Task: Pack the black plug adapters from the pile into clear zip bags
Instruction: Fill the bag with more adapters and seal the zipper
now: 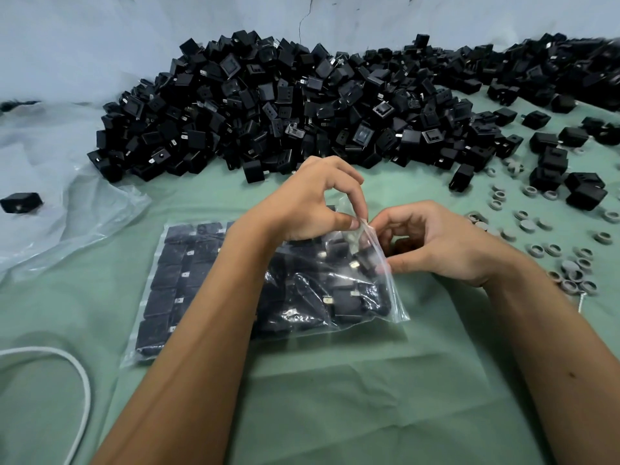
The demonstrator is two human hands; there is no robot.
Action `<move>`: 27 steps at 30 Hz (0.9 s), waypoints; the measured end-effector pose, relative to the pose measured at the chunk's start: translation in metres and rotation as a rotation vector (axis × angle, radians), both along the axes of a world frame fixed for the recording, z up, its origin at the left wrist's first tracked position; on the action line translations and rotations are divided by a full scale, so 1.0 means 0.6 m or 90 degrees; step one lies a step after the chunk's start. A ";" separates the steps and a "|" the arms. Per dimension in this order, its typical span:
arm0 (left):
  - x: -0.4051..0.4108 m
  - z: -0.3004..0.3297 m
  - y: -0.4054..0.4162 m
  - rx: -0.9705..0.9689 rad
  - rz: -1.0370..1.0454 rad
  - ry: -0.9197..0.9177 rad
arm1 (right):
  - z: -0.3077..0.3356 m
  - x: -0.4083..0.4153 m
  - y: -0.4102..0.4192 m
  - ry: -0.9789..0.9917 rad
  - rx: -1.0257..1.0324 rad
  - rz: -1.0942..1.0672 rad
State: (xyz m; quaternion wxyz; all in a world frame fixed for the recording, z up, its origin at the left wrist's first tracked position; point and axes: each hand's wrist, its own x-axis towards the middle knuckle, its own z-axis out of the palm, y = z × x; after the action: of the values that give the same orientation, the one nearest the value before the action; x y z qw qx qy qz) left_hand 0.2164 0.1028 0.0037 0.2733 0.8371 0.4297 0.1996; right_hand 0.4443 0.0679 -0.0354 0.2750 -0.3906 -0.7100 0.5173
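Clear zip bag full of black plug adapters lies under both wrists; the left hand and right hand each pinch its raised mouth, probably to seal it. The pile sits beyond the fingers.

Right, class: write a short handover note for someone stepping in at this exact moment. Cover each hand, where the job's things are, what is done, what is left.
Left hand: pinches the top corner of the zip bag.
Right hand: fingers curled, holding the bag's open edge.
The bag, full of black adapters, lies on the green cloth; a second filled bag lies flat beside it, partly under the left forearm.
Done: this bag is filled.
Left: seal it, then bag the pile behind.
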 end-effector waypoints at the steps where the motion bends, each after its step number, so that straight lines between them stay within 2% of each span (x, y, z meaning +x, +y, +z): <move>1: 0.001 0.001 0.000 -0.001 0.000 -0.002 | 0.000 -0.001 -0.001 0.006 -0.016 -0.001; 7: 0.004 0.002 -0.001 0.004 0.002 -0.001 | -0.002 -0.005 -0.001 0.006 -0.082 0.036; 11: 0.005 0.000 0.000 0.010 -0.003 0.003 | -0.003 -0.007 0.000 -0.037 -0.048 0.038; 27: 0.006 -0.014 0.010 0.032 -0.001 -0.022 | -0.004 -0.015 0.001 -0.022 -0.033 0.027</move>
State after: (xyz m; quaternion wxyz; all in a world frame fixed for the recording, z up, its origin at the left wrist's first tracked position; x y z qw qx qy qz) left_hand 0.2199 0.1085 -0.0046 0.2599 0.8403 0.4195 0.2245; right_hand 0.4352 0.0687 -0.0377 0.2414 -0.3913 -0.7092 0.5344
